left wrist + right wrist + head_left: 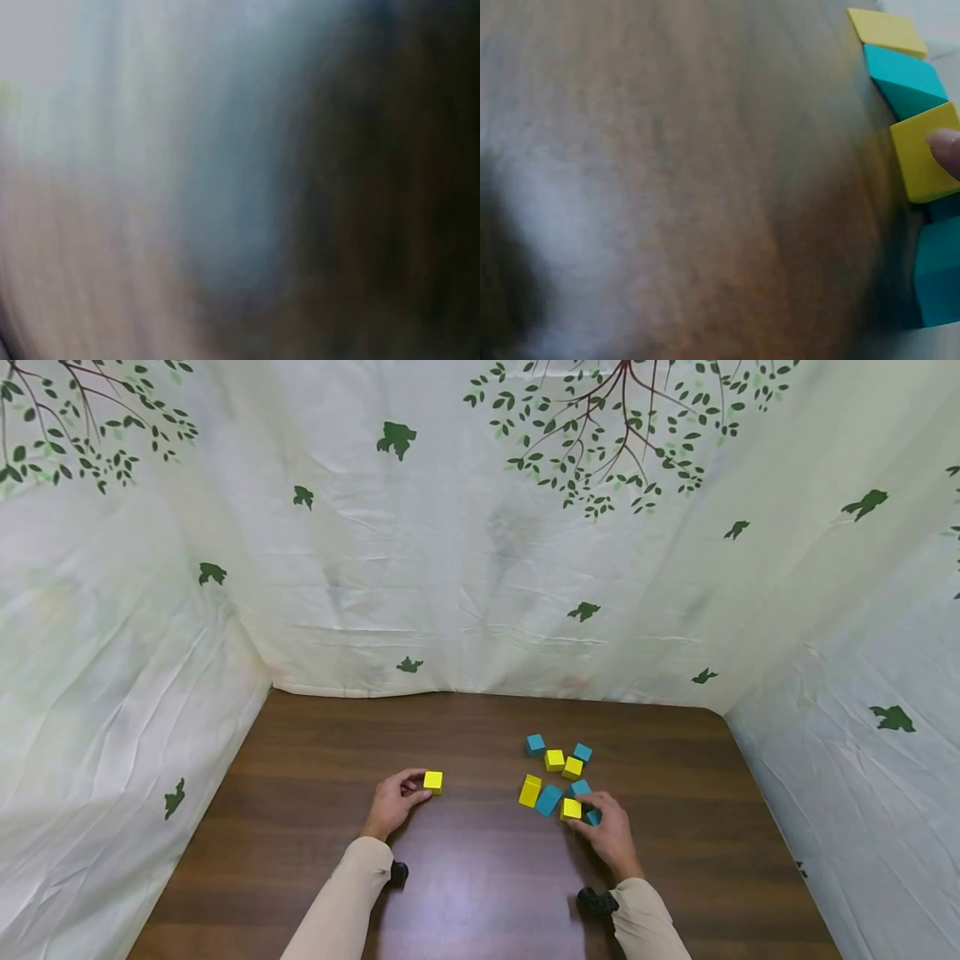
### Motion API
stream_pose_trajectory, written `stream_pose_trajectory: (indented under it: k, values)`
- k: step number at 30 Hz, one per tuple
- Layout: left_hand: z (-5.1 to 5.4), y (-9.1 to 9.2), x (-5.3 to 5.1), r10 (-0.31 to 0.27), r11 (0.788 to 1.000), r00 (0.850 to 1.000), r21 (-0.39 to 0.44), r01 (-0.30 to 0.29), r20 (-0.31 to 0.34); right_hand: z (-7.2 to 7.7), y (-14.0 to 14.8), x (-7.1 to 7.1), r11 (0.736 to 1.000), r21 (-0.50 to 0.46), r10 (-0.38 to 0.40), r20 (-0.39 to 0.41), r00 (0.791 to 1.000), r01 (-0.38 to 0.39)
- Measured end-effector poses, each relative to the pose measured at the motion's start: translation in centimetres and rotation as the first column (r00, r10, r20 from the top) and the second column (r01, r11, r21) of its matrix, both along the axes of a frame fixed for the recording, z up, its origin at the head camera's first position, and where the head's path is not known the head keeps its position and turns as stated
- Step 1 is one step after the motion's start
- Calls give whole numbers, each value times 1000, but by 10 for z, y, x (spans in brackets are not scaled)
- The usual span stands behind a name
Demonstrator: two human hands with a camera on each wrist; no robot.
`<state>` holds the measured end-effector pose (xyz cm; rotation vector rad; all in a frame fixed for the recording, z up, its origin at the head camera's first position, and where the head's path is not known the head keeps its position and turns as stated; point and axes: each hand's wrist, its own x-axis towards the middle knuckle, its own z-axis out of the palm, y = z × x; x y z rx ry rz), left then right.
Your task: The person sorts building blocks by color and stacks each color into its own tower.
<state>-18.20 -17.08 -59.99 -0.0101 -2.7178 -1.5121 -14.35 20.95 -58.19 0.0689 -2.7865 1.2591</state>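
Observation:
On the left side of the brown table, my left hand [390,803] pinches a yellow cube [433,782] between thumb and fingers. My right hand [612,833] holds another yellow cube [571,810] at the near edge of a loose group of blocks. In the right wrist view a fingertip [946,142] touches that cube's face. Close around it lie a blue block [549,800], a yellow block [530,791], a blue cube [580,787] and another blue block [592,817], partly hidden by the right hand. The left wrist view is too blurred to make out anything.
Behind the right hand sit two yellow cubes, one at the left [554,761] and one at the right [572,767], between two blue cubes [535,744]. A white cloth [450,568] with leaf prints hangs around the back and sides of the wooden table [480,893].

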Motion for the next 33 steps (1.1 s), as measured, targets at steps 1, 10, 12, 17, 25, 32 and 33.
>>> stream_pose_trajectory:
  k: [1, 10, 12, 17, 25, 32, 33]
  values:
    - [0, 0, 0, 0, 1000, 1000, -1, 0, 0, -1, 0, 0, 1000, 4, -4, 0, 1000, 4]
    - [-1, 0, 1, -3, 1000, 1000, -6, 3, -2, -11, -1, 3, 998, -19, -57, 20, 998, 57]
    - [-1, 0, 0, -4, 1000, 1000, -7, 4, -3, -12, -2, 3, 997, -30, -65, 40, 997, 66]
    - [-1, -1, 0, -5, 1000, 1000, -8, 5, 2, -13, -2, 4, 996, -46, -75, 77, 994, 78]
    - [-1, -1, 0, -2, 1000, 1000, -11, 2, 16, -13, -3, 4, 995, -46, -86, 101, 991, 91]
    - [-3, -1, -1, 6, 1000, 1000, -15, -6, 11, -15, -3, 3, 993, -43, -103, 83, 991, 107]
    - [-3, -1, 0, 6, 1000, 1000, -20, -6, 10, -15, -3, 3, 994, -39, -100, 80, 992, 103]
